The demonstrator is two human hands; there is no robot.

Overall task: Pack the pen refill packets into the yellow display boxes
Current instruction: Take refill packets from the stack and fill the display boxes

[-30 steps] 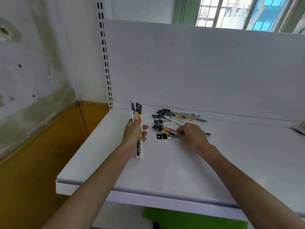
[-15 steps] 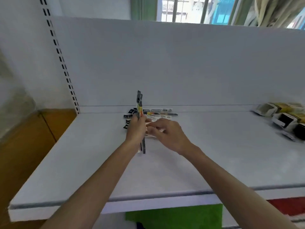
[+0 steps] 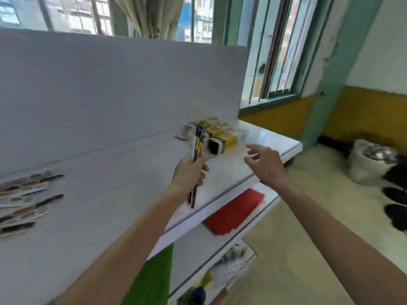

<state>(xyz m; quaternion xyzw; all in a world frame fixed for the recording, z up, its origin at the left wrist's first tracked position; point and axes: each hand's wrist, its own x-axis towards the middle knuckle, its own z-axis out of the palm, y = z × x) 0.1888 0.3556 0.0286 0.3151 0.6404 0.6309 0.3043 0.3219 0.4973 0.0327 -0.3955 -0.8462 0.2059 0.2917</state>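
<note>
In the head view the left grip (image 3: 189, 172) is clenched round a bundle of pen refill packets (image 3: 198, 142), held upright above the white shelf (image 3: 110, 194). Their dark header ends stand above the fist and their tails hang below it. The right grip (image 3: 265, 164), just to the right of the left one, is released and holds nothing, its fingers loosely spread. It reaches toward the yellow display boxes (image 3: 224, 134), which lie just beyond both grips against the back panel, near the shelf's right end. One open box (image 3: 214, 145) turns a dark mouth toward the grips; blur hides whether the others are open. The likeliest trouble is at the mouth: the packets are thin and gripped near mid-length, so the bundle could fan out and an edge could catch the rim and buckle. The boxes look light, and unless the right grip steadies one, a push from the bundle could slide it along the shelf, perhaps toward the right edge. A slack fist could also let a packet slip down and out. More loose packets (image 3: 24, 201) lie far to the left of the left grip, not yet packed.
</note>
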